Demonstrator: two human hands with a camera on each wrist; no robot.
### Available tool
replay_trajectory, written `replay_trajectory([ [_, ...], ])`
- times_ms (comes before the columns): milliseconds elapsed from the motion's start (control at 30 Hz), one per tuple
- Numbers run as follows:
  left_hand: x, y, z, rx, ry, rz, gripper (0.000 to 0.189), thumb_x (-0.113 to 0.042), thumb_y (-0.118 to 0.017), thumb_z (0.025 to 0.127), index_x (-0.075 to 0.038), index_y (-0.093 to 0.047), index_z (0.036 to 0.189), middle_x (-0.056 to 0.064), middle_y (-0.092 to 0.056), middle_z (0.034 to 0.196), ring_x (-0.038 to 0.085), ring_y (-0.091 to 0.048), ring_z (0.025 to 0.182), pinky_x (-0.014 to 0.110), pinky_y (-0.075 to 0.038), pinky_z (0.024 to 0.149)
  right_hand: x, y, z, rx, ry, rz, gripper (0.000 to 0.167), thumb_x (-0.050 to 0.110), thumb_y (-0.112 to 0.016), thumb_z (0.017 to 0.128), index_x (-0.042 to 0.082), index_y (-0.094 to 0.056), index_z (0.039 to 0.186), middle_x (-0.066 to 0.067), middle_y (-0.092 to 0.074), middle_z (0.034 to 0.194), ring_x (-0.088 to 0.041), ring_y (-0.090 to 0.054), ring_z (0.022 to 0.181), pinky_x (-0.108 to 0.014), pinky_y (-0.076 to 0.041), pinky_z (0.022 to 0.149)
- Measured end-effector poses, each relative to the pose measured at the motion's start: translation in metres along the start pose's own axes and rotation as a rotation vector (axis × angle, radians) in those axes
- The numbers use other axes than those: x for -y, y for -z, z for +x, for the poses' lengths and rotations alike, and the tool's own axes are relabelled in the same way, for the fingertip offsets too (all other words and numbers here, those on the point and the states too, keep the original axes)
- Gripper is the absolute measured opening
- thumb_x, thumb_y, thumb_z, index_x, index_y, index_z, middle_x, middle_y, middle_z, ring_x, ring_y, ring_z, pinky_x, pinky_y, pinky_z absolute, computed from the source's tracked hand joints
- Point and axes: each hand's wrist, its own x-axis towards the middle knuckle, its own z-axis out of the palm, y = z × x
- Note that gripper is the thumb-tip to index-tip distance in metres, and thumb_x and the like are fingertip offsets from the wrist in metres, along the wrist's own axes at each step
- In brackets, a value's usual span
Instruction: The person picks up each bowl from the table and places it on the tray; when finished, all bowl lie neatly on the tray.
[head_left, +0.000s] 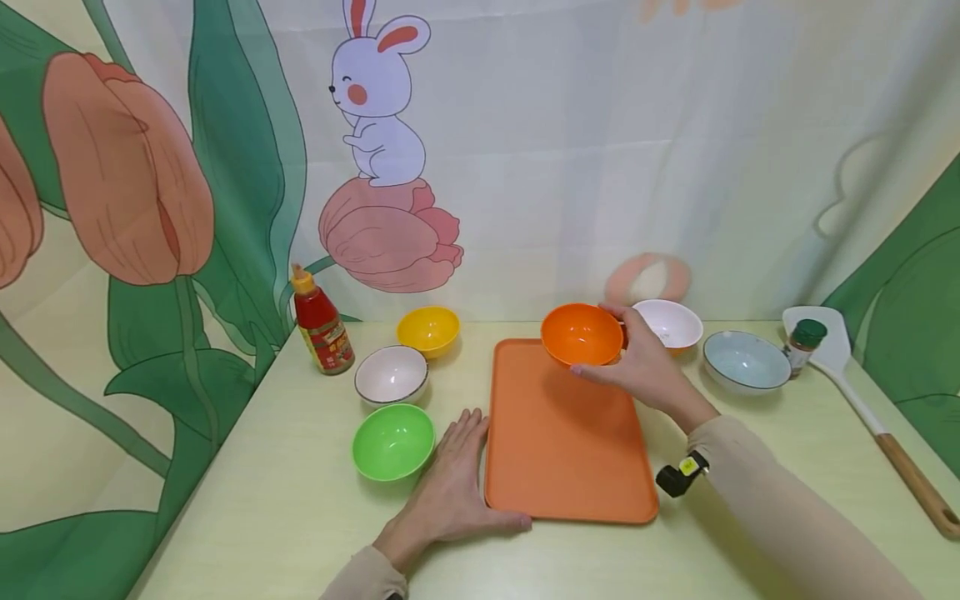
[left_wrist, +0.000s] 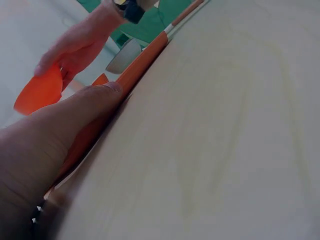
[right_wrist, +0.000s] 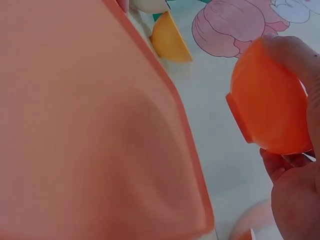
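My right hand (head_left: 648, 362) grips an orange bowl (head_left: 581, 333) by its right side, thumb and fingers spread around the wall. In the right wrist view the bowl's orange underside (right_wrist: 270, 100) and foot show, held apart from the orange tray (right_wrist: 100, 125). The bowl is over the far part of the tray (head_left: 570, 467) in the head view. My left hand (head_left: 453, 483) rests at the tray's near left corner, fingers extended along the left edge. Its thumb (left_wrist: 95, 100) lies along the near edge.
Left of the tray stand a green bowl (head_left: 393, 442), a white bowl (head_left: 392, 375), a yellow bowl (head_left: 428, 331) and a red sauce bottle (head_left: 324, 325). On the right are a white-lined bowl (head_left: 667, 323), a pale blue bowl (head_left: 746, 361), a green-capped jar (head_left: 806, 337) and a spatula (head_left: 862, 408).
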Motion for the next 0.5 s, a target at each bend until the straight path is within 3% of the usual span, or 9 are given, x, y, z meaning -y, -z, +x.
replay_trajectory([
  [267, 0.003, 0.001, -0.001, 0.006, -0.003, 0.022, 0.150, -0.090, -0.085, 0.067, -0.006, -0.026, 0.176, 0.016, -0.022, 0.185, 0.031, -0.015, 0.173, 0.050, -0.014, 0.142, 0.009, -0.035, 0.037, 0.033, -0.023, 0.066, 0.118, 0.054, -0.099, 0.082, 0.008, -0.034, 0.169, -0.013, -0.047, 0.165, -0.033, -0.060, 0.137, -0.053, -0.056, 0.119],
  [500, 0.002, 0.000, 0.000, 0.015, -0.013, 0.014, 0.150, -0.090, -0.085, 0.068, -0.006, -0.025, 0.177, 0.017, -0.021, 0.185, 0.031, -0.014, 0.173, 0.049, -0.014, 0.142, 0.005, -0.058, 0.057, 0.052, -0.022, 0.099, 0.115, 0.049, -0.098, 0.085, 0.004, -0.033, 0.168, -0.016, -0.046, 0.164, -0.034, -0.058, 0.137, -0.054, -0.053, 0.121],
])
